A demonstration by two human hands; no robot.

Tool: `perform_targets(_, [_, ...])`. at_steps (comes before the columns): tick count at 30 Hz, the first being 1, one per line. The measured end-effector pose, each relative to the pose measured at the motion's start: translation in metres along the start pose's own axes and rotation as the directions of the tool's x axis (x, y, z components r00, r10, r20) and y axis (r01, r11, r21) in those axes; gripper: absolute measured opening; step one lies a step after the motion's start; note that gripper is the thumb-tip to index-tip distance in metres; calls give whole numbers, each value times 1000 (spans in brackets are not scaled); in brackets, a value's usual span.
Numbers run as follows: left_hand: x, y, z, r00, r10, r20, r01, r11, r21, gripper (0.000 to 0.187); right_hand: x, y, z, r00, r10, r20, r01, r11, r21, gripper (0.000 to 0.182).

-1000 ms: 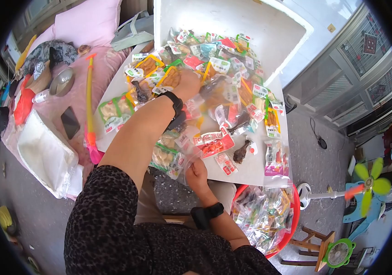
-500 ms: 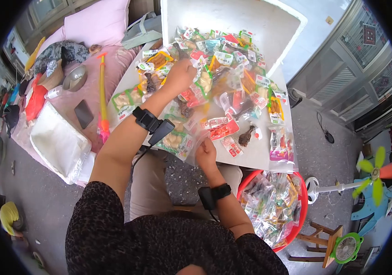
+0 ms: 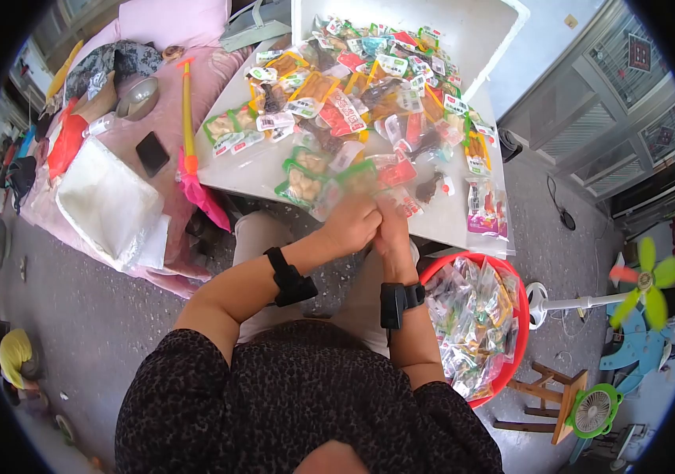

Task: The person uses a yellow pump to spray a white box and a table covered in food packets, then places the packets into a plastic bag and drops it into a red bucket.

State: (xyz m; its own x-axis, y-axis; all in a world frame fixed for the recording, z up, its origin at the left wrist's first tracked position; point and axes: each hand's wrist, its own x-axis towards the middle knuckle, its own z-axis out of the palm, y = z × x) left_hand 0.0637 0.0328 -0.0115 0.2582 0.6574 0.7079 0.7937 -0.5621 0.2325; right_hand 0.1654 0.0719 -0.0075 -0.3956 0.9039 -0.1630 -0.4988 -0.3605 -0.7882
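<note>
My left hand (image 3: 351,223) and my right hand (image 3: 391,227) meet at the table's front edge, fingers closed on the near end of a clear plastic bag (image 3: 330,202). The bag is smeared by motion and partly hidden behind the hands. Just beyond my fingers, a blurred green-edged food packet (image 3: 357,177) overlaps the bag. To its left are green-edged packets of pale food (image 3: 303,184). On the right lie a red-and-white packet (image 3: 395,171) and a dark piece of food in clear wrap (image 3: 430,188).
Many sealed snack packets (image 3: 330,87) cover the white table (image 3: 235,175), spilling from a white foam box (image 3: 486,51). Below its right corner stands a red tub (image 3: 524,332) full of packets. Left, a pink-covered bed (image 3: 215,91) holds a phone (image 3: 152,154) and a white foam lid (image 3: 105,197).
My left hand has come back from the packet pile to meet my right hand. A green-edged packet has left the pile and now shows beyond my hands. The view has shifted slightly.
</note>
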Motion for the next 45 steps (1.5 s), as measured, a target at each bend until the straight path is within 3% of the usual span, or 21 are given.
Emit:
perform_targets(3, [-9,14,0,999,-40,-17,39,999,-37,21,8,10,-21,999,28,-41,-29,999,-13,20])
perform_targets(6, [-17,20,-15,978,-209,-8,209,978,5,26,2,5,-12,986,-133,-99,140,988,61,22])
perform_targets(9, [-23,17,-27,947,-320,-3,318,941,111,31,-2,0,-9,971,-176,-163,185,982,45,23])
perform_targets(16, [-39,-2,-14,907,-411,91,383,895,230,37,-6,-12,-39,986,-149,-74,153,987,56,28])
perform_targets(19, [-39,1,-11,921,-377,-96,381,924,19,31,-29,-29,-35,997,-70,-32,73,992,103,25])
perform_targets(20, [-37,1,-14,789,-611,68,596,735,-323,31,-36,-34,-33,997,-73,29,70,992,108,27])
perform_targets(21, [-33,4,-21,619,-724,305,729,385,-566,32,-39,-32,-37,996,-78,41,75,994,74,26])
perform_targets(22, [-30,6,-27,447,-694,565,751,-51,-658,33,-41,-30,-42,995,-83,52,81,996,40,26])
perform_targets(24, [-28,8,-39,371,-478,796,634,-496,-593,40,-54,-36,-50,995,-5,98,21,986,-164,21])
perform_targets(25, [-29,9,-43,361,-333,871,543,-684,-486,44,-61,-39,-48,976,-46,212,119,931,-344,19])
perform_targets(26, [-32,12,-42,376,-283,882,526,-719,-455,49,-68,-42,-45,942,-62,330,229,837,-497,18])
perform_targets(28, [-35,17,-47,391,-285,875,518,-718,-465,46,-72,-44,-44,832,-32,554,434,659,-614,20])
perform_targets(31, [-30,26,-58,366,-350,862,473,-728,-496,36,-84,-41,-43,808,-100,581,586,237,-774,27])
perform_targets(34, [-42,24,-47,385,-457,802,527,-604,-597,22,-95,-34,-44,827,-170,536,555,97,-826,29])
perform_targets(37, [-51,24,-36,423,-545,723,568,-462,-681,17,-98,-21,-55,840,-247,483,514,78,-854,35])
perform_targets(40, [-52,25,-26,503,-634,588,559,-280,-780,19,-97,-9,-64,850,-467,245,425,332,-842,38])
perform_targets(41, [-52,24,-22,538,-657,527,547,-203,-812,19,-97,-11,-66,940,-326,98,311,703,-640,37])
perform_targets(42, [-51,25,-19,541,-674,503,571,-144,-808,19,-97,-18,-64,992,-125,20,125,938,-322,37])
perform_targets(43, [-50,25,-17,545,-690,477,594,-84,-800,19,-96,-24,-61,995,96,24,-97,994,50,36])
perform_targets(44, [-49,25,-14,550,-704,449,614,-24,-789,19,-95,-26,-56,974,124,189,-163,965,205,33])
perform_targets(45, [-49,26,-10,563,-695,447,625,5,-781,19,-96,-24,-58,969,164,187,-203,955,215,34])
